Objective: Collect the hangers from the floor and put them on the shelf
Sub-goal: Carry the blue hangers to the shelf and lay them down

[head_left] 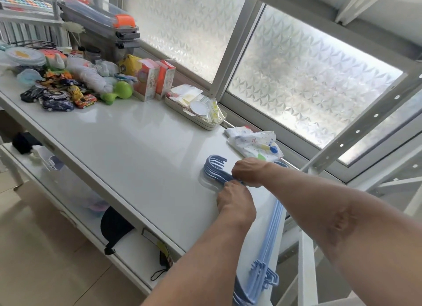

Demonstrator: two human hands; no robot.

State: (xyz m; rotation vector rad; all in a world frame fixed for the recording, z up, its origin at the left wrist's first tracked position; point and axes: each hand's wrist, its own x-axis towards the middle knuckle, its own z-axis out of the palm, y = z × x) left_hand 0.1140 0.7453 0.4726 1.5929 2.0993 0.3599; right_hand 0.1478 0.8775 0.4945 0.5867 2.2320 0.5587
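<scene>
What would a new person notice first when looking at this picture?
First, the stack of blue hangers lying on the white shelf near its right end, with the left hand and right hand both at the necks just below the hooks. Next, the heap of toy cars at the far left end.

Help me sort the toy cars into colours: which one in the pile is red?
The red car at the pile's right front edge, nearest the green toy. The cars beside it are dark blue or black, and the one behind is yellow.
</scene>
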